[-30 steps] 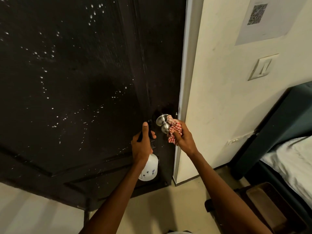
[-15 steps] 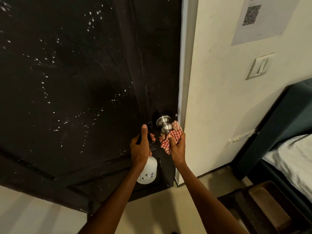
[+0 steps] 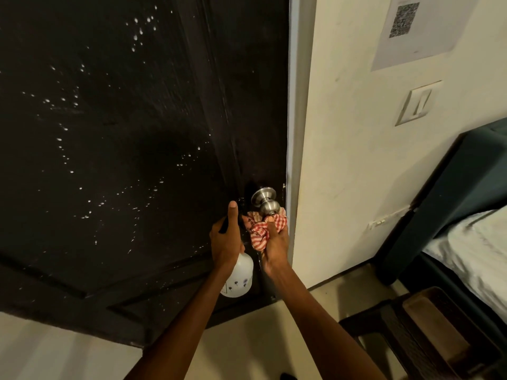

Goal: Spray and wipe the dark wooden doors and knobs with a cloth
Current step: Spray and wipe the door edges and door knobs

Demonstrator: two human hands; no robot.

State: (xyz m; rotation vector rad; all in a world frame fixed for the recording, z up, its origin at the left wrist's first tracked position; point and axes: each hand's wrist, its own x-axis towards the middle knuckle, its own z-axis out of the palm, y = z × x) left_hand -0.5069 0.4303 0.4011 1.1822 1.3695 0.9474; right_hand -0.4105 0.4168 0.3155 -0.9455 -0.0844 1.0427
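Fingers of left hand (image 3: 227,244) curl round spray bottle (image 3: 239,275), thumb up on trigger head. Droplets dot dark door (image 3: 115,127) at left. Right hand (image 3: 275,244) clenches checked cloth (image 3: 259,233) under steel knob (image 3: 267,202), probably touching. Cloth soft, bunches easily; knob smooth, likely slippery: cup it fully.
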